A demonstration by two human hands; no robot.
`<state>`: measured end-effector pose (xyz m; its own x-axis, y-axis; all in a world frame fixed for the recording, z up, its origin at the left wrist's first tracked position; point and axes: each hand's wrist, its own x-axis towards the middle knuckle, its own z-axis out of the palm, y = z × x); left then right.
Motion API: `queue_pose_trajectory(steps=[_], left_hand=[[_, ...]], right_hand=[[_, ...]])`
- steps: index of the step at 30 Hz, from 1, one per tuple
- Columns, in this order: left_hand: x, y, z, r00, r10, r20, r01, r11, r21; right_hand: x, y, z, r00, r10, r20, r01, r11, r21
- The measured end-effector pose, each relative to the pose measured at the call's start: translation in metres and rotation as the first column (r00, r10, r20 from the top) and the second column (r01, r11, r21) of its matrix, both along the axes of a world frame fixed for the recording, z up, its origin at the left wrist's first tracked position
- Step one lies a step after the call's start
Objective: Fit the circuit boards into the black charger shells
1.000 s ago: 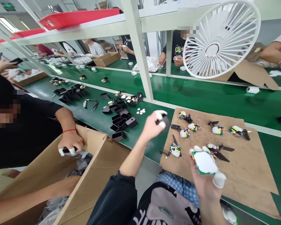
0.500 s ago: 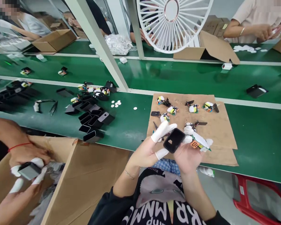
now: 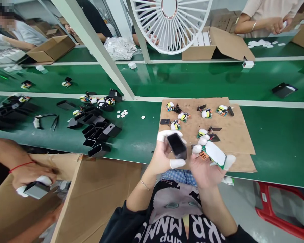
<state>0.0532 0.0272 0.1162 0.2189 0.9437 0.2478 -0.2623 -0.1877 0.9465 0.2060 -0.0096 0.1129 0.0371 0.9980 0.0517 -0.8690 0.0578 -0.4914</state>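
Left hand: the left hand [image 3: 164,156] is hovering in front of the chest, white-capped fingers [image 3: 177,163] pinching a black housing [image 3: 177,146] from above and below.
Black housing: sitting tilted in that grip, at 9 o'clock of the circuit board, just beside it; whether the two are touching cannot be told.
Right hand: the right hand [image 3: 206,167] is cupping a circuit board [image 3: 214,154] between fingertips and thumb, white face upward.
Cardboard sheet: the cardboard sheet [image 3: 239,138] is lying on the green belt [image 3: 142,135] at 12 o'clock of both hands, carrying loose board assemblies [image 3: 183,116].
Empty housings: a cluster of empty housings [image 3: 97,130] is resting at 10 o'clock of the left hand, well apart.
Co-worker: another person's hand [image 3: 31,173] at 9 o'clock is gripping a grey case [image 3: 36,190] over a carton [image 3: 91,189].
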Motion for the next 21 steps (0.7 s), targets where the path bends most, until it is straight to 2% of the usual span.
queue_pose_trajectory(steps=[3,5,7,10,12,14,17,21], left_hand=[[0.005,0.004,-0.009,0.968,0.248,0.031,-0.246,0.967,-0.066],[0.008,0.003,-0.011,0.951,0.309,-0.009,-0.309,0.949,-0.067],[0.011,-0.003,-0.011,0.965,0.263,0.005,-0.262,0.964,-0.043],[0.014,-0.015,-0.008,0.996,0.069,0.048,-0.070,0.997,0.033],[0.010,-0.022,-0.005,0.998,-0.064,-0.012,0.065,0.995,0.075],[0.004,-0.023,-0.002,0.984,-0.125,-0.124,0.139,0.984,0.112],[-0.004,-0.015,0.007,0.950,-0.065,-0.305,0.135,0.968,0.213],[-0.007,-0.001,0.024,0.890,0.168,-0.423,0.040,0.897,0.440]], right_hand=[[0.000,-0.005,0.007,0.999,0.020,0.025,-0.023,0.993,0.119],[-0.003,-0.007,0.011,0.997,0.065,0.052,-0.071,0.988,0.138],[-0.007,-0.009,0.012,0.995,0.068,0.070,-0.075,0.992,0.100],[-0.011,-0.011,0.007,0.995,0.007,0.097,-0.009,1.000,0.025],[-0.011,-0.011,0.003,0.991,-0.034,0.128,0.034,0.999,0.002],[-0.009,-0.011,0.003,0.987,-0.056,0.149,0.055,0.998,0.011],[-0.005,-0.010,0.012,0.979,-0.095,0.178,0.085,0.994,0.065],[0.001,-0.007,0.029,0.897,-0.279,0.343,0.240,0.959,0.153]])
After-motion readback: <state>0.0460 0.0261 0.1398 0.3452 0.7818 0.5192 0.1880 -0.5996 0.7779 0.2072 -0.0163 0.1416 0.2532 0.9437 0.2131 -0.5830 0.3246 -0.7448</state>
